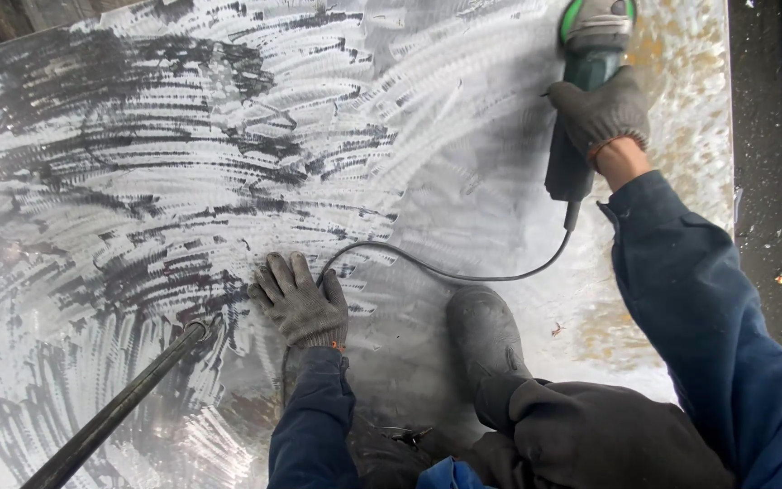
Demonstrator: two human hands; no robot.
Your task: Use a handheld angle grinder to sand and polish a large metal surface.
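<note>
Meanwhile, right hand (601, 113) (gloved) is wrapped around the green grinder (586, 81); left hand (300, 297) lies spread flat on the steel sheet (183, 163) nearer the boot (486, 335).

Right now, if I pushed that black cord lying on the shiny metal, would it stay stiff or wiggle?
It would probably wiggle. The black cord lies in a loose curve from the green grinder in the right hand, so it looks floppy. It seems thin and likely light. On the smooth metal sheet it may slide easily.
</note>
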